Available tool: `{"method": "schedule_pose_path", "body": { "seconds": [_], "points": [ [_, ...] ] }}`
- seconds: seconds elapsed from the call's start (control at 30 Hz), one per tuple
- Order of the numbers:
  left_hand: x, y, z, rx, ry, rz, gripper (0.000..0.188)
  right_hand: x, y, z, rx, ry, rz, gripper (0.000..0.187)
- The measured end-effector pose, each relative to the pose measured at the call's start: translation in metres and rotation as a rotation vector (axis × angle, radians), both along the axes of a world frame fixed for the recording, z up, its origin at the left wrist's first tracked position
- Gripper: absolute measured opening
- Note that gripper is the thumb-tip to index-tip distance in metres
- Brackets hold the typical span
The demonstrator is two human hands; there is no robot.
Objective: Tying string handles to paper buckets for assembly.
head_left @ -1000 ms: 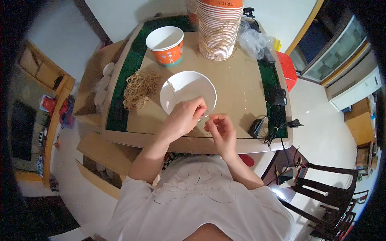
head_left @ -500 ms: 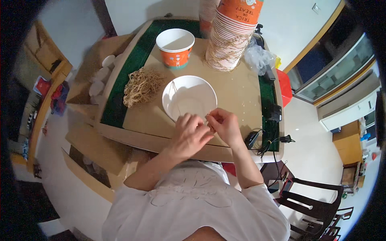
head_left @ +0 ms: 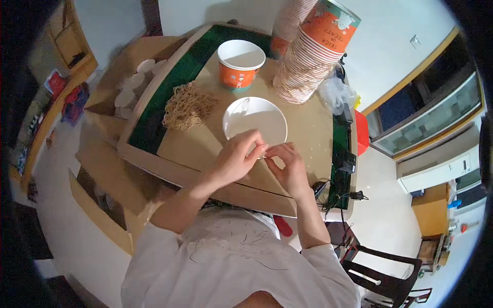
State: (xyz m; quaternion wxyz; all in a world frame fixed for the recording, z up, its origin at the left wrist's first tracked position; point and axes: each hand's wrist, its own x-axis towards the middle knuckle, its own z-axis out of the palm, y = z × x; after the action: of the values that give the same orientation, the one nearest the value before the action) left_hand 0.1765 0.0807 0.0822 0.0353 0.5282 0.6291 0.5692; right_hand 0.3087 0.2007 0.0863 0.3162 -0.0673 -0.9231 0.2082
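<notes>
A white-lined paper bucket (head_left: 255,120) stands at the near side of the table, tipped open toward me. Thin tan string (head_left: 246,106) shows inside its far wall. At the bucket's near rim, my left hand (head_left: 240,156) and my right hand (head_left: 288,167) meet with fingertips pinched together. They appear to grip the string's end, mostly hidden by the fingers. Left of the bucket lies a tangled heap of tan strings (head_left: 189,107). Behind it stands another orange paper bucket (head_left: 239,72), upright.
A tall stack of nested paper buckets (head_left: 310,61), strung with tan cords, leans at the back right, a second stack (head_left: 287,31) behind it. Clear plastic bags (head_left: 336,95), a black adapter (head_left: 345,161) and cables line the right edge. An open cardboard box (head_left: 123,97) holds white round pieces at left.
My view has shifted, so the table things sit farther right. My hands have come closer together, fingertips now meeting at the bucket's near rim.
</notes>
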Motion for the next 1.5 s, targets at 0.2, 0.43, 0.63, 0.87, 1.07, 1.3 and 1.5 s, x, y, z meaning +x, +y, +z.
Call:
{"method": "schedule_pose_path", "body": {
  "seconds": [0.2,0.43,0.63,0.87,1.07,1.3,1.5],
  "points": [
    [-0.019,0.021,-0.008,-0.237,-0.247,-0.102,0.013,-0.008,0.001,-0.009,-0.538,-0.061,0.044,0.008],
    [-0.026,0.025,0.006,-0.37,-0.328,-0.235,0.008,-0.012,0.013,-0.025,-0.508,0.045,-0.026,0.007],
    [-0.051,0.03,0.011,-0.44,0.054,-0.509,0.004,-0.018,0.025,-0.018,-0.659,0.021,0.011,0.007],
    [-0.05,0.029,0.011,-0.341,0.509,-0.353,0.015,-0.021,0.028,-0.014,-0.754,-0.021,0.042,0.007],
    [-0.039,0.03,0.002,-0.138,0.677,-0.277,0.007,-0.02,0.024,-0.013,-0.712,-0.041,0.043,0.007],
    [-0.037,0.028,0.01,-0.138,0.85,-0.22,0.009,-0.022,0.026,-0.017,-0.603,-0.018,0.048,0.005],
    [-0.04,0.02,0.006,-0.207,0.627,-0.267,0.011,-0.017,0.017,-0.02,-0.587,-0.001,0.01,0.006]
  ]
}}
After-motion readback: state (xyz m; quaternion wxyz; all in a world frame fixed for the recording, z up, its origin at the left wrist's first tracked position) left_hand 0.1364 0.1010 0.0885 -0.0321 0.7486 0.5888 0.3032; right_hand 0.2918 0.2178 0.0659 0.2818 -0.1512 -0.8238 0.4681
